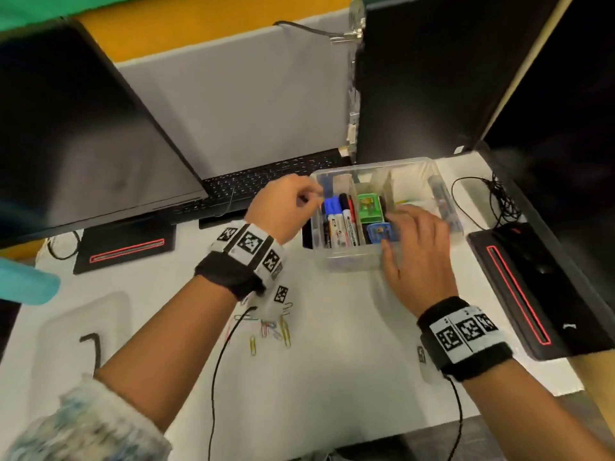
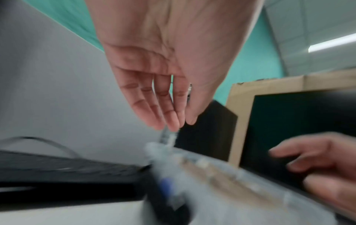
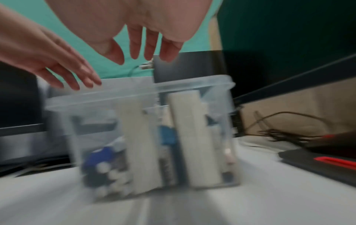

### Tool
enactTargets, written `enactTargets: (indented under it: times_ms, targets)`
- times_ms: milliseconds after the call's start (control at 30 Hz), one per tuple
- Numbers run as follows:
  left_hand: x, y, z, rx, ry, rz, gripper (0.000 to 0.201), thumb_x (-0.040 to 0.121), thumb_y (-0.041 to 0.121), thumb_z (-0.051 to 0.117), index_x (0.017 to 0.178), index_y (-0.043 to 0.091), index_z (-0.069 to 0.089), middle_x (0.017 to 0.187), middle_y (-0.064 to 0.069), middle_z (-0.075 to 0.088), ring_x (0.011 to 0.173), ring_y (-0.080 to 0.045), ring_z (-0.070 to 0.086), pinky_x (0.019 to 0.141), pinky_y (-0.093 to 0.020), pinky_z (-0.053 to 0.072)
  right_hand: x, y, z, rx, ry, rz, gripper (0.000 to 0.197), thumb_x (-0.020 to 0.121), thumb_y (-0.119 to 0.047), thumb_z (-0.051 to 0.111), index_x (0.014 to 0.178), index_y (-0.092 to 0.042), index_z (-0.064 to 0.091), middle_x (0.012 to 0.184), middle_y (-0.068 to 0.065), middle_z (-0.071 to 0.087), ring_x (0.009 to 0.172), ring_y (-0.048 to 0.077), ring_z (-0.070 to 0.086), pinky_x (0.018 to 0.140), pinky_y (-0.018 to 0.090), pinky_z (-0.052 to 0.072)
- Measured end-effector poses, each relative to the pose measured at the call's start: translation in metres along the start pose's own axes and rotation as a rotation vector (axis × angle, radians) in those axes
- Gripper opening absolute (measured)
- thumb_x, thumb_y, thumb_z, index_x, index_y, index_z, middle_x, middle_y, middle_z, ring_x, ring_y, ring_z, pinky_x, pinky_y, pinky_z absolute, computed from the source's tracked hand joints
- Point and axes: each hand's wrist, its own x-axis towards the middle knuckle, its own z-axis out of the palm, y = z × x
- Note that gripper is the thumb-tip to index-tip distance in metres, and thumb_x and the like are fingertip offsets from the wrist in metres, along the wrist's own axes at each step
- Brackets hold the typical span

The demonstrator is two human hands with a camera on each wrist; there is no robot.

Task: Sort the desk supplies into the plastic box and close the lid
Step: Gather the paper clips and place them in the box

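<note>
The clear plastic box stands open on the white desk, right of centre. Its compartments hold several markers, a green case and a blue case. My left hand hovers over the box's left rim, thumb and fingertips pinching a small grey blurred thing that looks like a paper clip. My right hand is spread over the box's right side with relaxed fingers, holding nothing. Several coloured paper clips lie on the desk under my left wrist.
The translucent lid lies at the front left with a black bent tool on it. A keyboard and a dark monitor sit behind. To the right of the box lie a black pad, a mouse and tangled cable.
</note>
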Motion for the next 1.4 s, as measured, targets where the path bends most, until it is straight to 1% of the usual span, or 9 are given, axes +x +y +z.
enactTargets:
  times_ms: [133, 233, 300, 500, 667, 767, 933, 1167, 1400]
  targets:
    - [-0.078, -0.104, 0.004, 0.211, -0.189, -0.306, 0.049, 0.085, 0.050, 0.059, 0.127, 0.025, 0.054, 0.126, 0.002, 0.054, 0.113, -0.019, 0.055, 0.096, -0.038, 0.047, -0.036, -0.061, 0.033, 0.196, -0.332, -0.116, 0.039, 0.088, -0.040, 0.053, 0.114, -0.011, 0.055, 0.115, 0.005, 0.049, 0.104, 0.019, 0.049, 0.082, 0.031, 0.051]
    - [-0.130, -0.148, 0.016, 0.299, -0.415, -0.521, 0.087, 0.071, 0.066, 0.064, 0.137, 0.017, 0.038, 0.136, -0.004, 0.041, 0.123, -0.025, 0.046, 0.102, -0.041, 0.042, -0.061, -0.087, 0.074, 0.187, -0.803, 0.160, 0.086, 0.074, -0.062, 0.063, 0.136, -0.012, 0.034, 0.135, 0.006, 0.031, 0.113, 0.024, 0.050, 0.092, 0.034, 0.048]
    - [-0.156, -0.159, 0.031, 0.279, -0.452, -0.573, 0.093, 0.066, 0.064, 0.070, 0.134, 0.011, 0.036, 0.130, -0.008, 0.039, 0.117, -0.026, 0.048, 0.097, -0.037, 0.045, -0.073, -0.100, 0.096, 0.144, -0.953, 0.314, 0.108, 0.062, -0.069, 0.069, 0.140, -0.009, 0.023, 0.140, 0.010, 0.023, 0.118, 0.030, 0.047, 0.098, 0.038, 0.044]
    - [-0.179, -0.161, 0.073, 0.016, -0.333, -0.499, 0.081, 0.072, 0.027, 0.077, 0.137, 0.014, 0.032, 0.128, -0.007, 0.033, 0.113, -0.026, 0.052, 0.097, -0.035, 0.047, -0.079, -0.147, 0.130, 0.012, -0.835, 0.332, 0.100, 0.058, -0.056, 0.080, 0.129, -0.009, 0.028, 0.125, 0.008, 0.028, 0.110, 0.028, 0.042, 0.090, 0.036, 0.046]
    - [-0.162, -0.169, 0.070, -0.117, -0.286, -0.331, 0.059, 0.080, 0.008, 0.066, 0.133, 0.021, 0.045, 0.122, -0.002, 0.043, 0.093, -0.022, 0.062, 0.091, -0.034, 0.051, -0.076, -0.152, 0.143, 0.098, -0.756, 0.289, 0.050, 0.083, -0.025, 0.067, 0.123, -0.009, 0.042, 0.123, 0.010, 0.035, 0.106, 0.030, 0.047, 0.087, 0.036, 0.046]
    - [-0.152, -0.183, 0.059, -0.091, -0.332, -0.226, 0.071, 0.077, 0.014, 0.073, 0.137, 0.026, 0.038, 0.131, 0.003, 0.034, 0.093, -0.021, 0.061, 0.088, -0.028, 0.049, -0.070, -0.139, 0.141, 0.165, -0.754, 0.264, 0.038, 0.086, -0.011, 0.057, 0.123, -0.008, 0.050, 0.121, 0.012, 0.040, 0.105, 0.033, 0.053, 0.091, 0.038, 0.045]
    - [-0.129, -0.199, 0.052, 0.113, -0.436, -0.054, 0.092, 0.071, 0.035, 0.078, 0.146, 0.024, 0.025, 0.142, 0.004, 0.028, 0.122, -0.021, 0.037, 0.102, -0.039, 0.042, -0.070, -0.138, 0.138, 0.055, -0.781, 0.282, 0.077, 0.067, -0.042, 0.079, 0.127, -0.012, 0.040, 0.123, 0.008, 0.033, 0.112, 0.027, 0.039, 0.097, 0.036, 0.041]
    - [-0.122, -0.192, 0.067, 0.031, -0.357, -0.001, 0.052, 0.076, 0.031, 0.073, 0.124, 0.020, 0.056, 0.121, 0.001, 0.049, 0.109, -0.018, 0.045, 0.094, -0.036, 0.045, -0.078, -0.155, 0.156, -0.025, -0.650, 0.184, 0.028, 0.090, -0.016, 0.055, 0.117, -0.008, 0.052, 0.119, 0.009, 0.044, 0.108, 0.025, 0.043, 0.081, 0.035, 0.047]
    - [-0.127, -0.182, 0.076, 0.093, -0.259, -0.020, 0.025, 0.093, 0.024, 0.053, 0.115, 0.015, 0.060, 0.116, -0.003, 0.054, 0.109, -0.020, 0.050, 0.087, -0.037, 0.047, -0.078, -0.149, 0.163, -0.119, -0.634, 0.018, 0.018, 0.085, 0.003, 0.055, 0.102, -0.003, 0.059, 0.104, 0.012, 0.053, 0.097, 0.029, 0.053, 0.062, 0.039, 0.051]
